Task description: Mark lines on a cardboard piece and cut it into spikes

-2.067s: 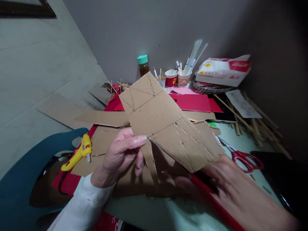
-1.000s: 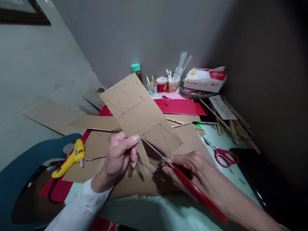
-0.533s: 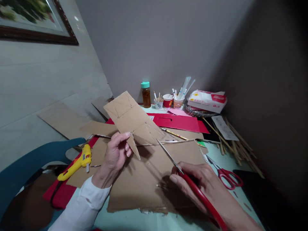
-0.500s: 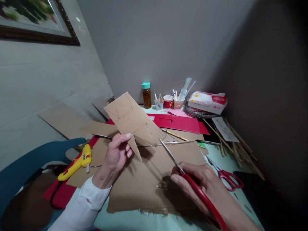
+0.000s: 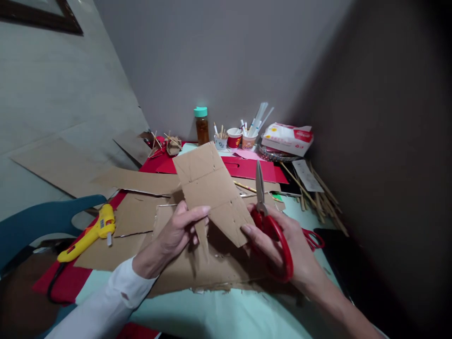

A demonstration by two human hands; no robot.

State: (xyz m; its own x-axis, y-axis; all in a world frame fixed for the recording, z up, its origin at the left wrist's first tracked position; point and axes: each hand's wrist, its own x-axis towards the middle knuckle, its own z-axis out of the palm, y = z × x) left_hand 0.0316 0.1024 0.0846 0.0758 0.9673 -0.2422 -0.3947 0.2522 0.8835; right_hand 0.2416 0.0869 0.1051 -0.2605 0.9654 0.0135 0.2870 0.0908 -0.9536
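Note:
My left hand (image 5: 180, 230) grips a piece of cardboard (image 5: 208, 186) by its left edge, thumb on top. Pencil lines cross the piece, and its lower end is cut at a slant. A narrow pointed strip of cardboard (image 5: 202, 238) hangs down by my left fingers. Red-handled scissors (image 5: 260, 188) are in my right hand (image 5: 278, 240), blades closed and pointing up. The thumb of that same hand touches the lower right corner of the cardboard piece. Below both hands lies a larger cardboard sheet (image 5: 169, 280), partly covered by them.
A yellow glue gun (image 5: 95, 233) lies at the left beside a blue chair (image 5: 45, 212). Behind are a lidded bottle (image 5: 202, 127), paper cups (image 5: 234, 138) with sticks, and a tissue pack (image 5: 287, 139). Bamboo sticks (image 5: 326, 202) and second red scissors (image 5: 312, 239) are at the right.
The scissors have swung from pointing up-left at the cardboard to upright, held back in my right hand. That hand has moved up to touch the cardboard's corner. The view has shifted.

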